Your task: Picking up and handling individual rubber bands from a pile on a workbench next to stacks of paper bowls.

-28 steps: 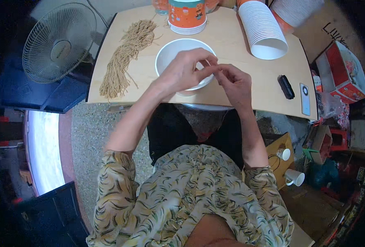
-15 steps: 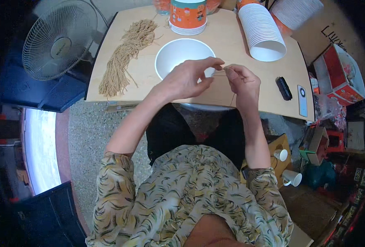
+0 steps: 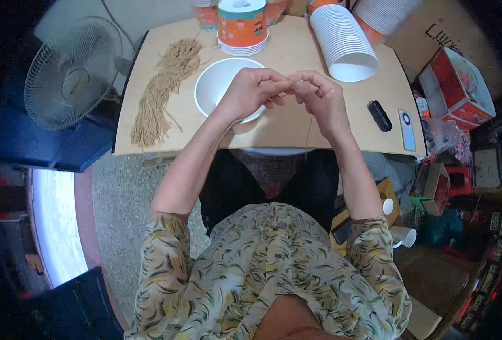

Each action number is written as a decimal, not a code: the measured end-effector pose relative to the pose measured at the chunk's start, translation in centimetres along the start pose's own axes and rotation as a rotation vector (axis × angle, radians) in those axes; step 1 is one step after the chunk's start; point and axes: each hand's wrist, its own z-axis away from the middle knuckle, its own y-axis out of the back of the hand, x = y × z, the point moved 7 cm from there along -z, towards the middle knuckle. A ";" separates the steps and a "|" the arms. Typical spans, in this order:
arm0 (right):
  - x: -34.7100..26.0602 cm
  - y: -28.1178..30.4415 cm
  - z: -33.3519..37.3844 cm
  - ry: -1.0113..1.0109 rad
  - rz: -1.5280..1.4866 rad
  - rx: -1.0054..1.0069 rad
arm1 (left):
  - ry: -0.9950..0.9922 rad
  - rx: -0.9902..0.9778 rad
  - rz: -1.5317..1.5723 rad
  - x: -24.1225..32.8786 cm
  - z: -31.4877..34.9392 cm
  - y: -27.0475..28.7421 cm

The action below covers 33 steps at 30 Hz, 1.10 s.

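My left hand (image 3: 256,90) and my right hand (image 3: 320,96) meet above the near middle of the table, fingertips pinched together. A thin tan string (image 3: 309,130) hangs from my right hand toward the table edge. Another thin strand runs down beside my left wrist, so the string seems to pass between both pinches; the fingers hide the spot where they meet. Partly behind my left hand sits a white bowl (image 3: 207,90), whose inside looks bare. A bundle of tan strings (image 3: 159,102) lies on the left of the table.
An orange-patterned tub (image 3: 242,28) stands on stacked white bowls at the back. A long stack of white bowls (image 3: 341,39) lies on its side at right. A black object (image 3: 380,116) and a phone (image 3: 407,130) rest near the right edge. A fan (image 3: 72,79) stands left.
My left hand's spread fingers have closed and come together with my right hand's fingertips. The whole view has shifted slightly, so the table things appear further left.
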 end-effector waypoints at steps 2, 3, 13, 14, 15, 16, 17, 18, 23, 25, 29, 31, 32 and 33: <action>0.1 0.9 0.4 0.095 0.101 -0.032 | 0.076 0.024 0.399 -0.6 -0.1 -0.5; -0.2 1.2 0.7 0.182 0.201 -0.074 | 0.071 0.015 0.395 -0.6 -0.4 -0.7; -5.3 1.8 3.0 0.505 0.666 -0.120 | 0.096 -0.156 0.453 -0.8 -1.8 -2.6; -4.7 2.1 2.5 0.535 0.691 -0.138 | 0.077 -0.152 0.438 -0.6 -2.0 -2.6; -4.2 2.2 2.2 0.565 0.717 -0.156 | 0.077 -0.165 0.425 -0.5 -2.0 -2.6; -3.8 2.5 2.0 0.564 0.712 -0.141 | 0.077 -0.176 0.393 -0.4 -1.9 -2.6; -3.7 2.4 2.0 0.616 0.722 -0.147 | 0.077 -0.187 0.361 -0.3 -1.8 -2.6; -3.7 2.3 2.1 0.666 0.733 -0.152 | 0.078 -0.198 0.351 -0.1 -1.8 -2.6; -4.0 2.4 2.2 0.682 0.721 -0.126 | 0.036 -0.192 0.306 0.2 -1.4 -2.0; -3.6 2.7 2.3 0.683 0.719 -0.122 | 0.055 -0.198 0.301 0.2 -1.3 -2.0; -2.9 3.5 2.5 0.629 0.542 -0.054 | 0.073 -0.198 0.307 -0.4 -1.1 -1.7; -2.2 3.6 2.3 0.541 0.449 -0.035 | 0.071 -0.208 0.339 -0.5 -0.9 -1.7; -1.7 3.8 2.2 0.535 0.401 -0.001 | 0.060 -0.213 0.374 -0.5 -0.8 -1.8; -1.3 4.1 2.2 0.529 0.354 0.032 | 0.066 -0.218 0.371 -1.0 -0.9 -1.8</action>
